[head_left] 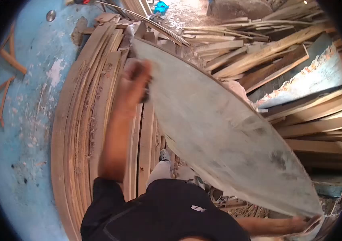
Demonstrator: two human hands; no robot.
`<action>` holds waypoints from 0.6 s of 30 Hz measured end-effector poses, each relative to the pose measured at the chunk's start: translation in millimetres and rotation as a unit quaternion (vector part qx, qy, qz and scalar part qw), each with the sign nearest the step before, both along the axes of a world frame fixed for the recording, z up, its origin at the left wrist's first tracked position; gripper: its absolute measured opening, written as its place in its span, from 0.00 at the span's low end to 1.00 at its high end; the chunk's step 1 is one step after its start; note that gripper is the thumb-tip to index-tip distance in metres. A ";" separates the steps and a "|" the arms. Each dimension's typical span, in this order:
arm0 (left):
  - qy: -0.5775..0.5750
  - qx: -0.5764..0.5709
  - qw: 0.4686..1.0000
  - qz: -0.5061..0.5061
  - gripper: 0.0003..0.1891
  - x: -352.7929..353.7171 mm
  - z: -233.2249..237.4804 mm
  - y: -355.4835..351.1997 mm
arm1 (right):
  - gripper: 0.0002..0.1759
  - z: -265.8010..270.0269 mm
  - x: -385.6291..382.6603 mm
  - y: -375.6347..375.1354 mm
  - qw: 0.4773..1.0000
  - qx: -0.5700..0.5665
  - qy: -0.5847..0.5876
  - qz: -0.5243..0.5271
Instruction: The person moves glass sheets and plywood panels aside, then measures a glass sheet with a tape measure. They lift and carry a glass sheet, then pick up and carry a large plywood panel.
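A large pale grey-green panel (219, 124) slants across the view from upper left to lower right, with smudges on its face. My left hand (137, 78) is at its upper left edge, blurred by motion, and a dark patch shows beside the fingers. Whether those fingers grip the panel cannot be made out. At the lower right corner my right hand (305, 225) holds the panel's edge, fingers wrapped round it.
Long planks (82, 120) lean in a stack along the blue wall (26, 140) at the left. Piled boards (275, 52) fill the right side, with a chipped blue-white slab (311, 80) among them. Debris covers the floor near my shoe (165, 156).
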State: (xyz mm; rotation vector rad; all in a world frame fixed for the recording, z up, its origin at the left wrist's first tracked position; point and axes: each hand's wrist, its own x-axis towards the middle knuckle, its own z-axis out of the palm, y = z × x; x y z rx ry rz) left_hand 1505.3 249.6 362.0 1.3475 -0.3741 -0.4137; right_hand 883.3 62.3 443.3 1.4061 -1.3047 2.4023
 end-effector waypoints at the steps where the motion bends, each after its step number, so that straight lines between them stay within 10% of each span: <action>1: 0.008 0.031 0.999 0.028 0.17 16.5 11.6 3.6 | 0.22 0.3 17.6 -4.4 1.000 0.006 -0.008 0.001; 8: -0.075 0.017 0.991 0.113 0.20 92.8 56.1 21.0 | 0.30 -4.9 164.0 -55.1 0.994 0.105 0.005 -0.007; 18: -0.174 0.041 0.940 0.291 0.31 71.9 58.8 78.6 | 0.32 -41.9 287.2 -204.0 0.908 -0.030 -0.136 0.395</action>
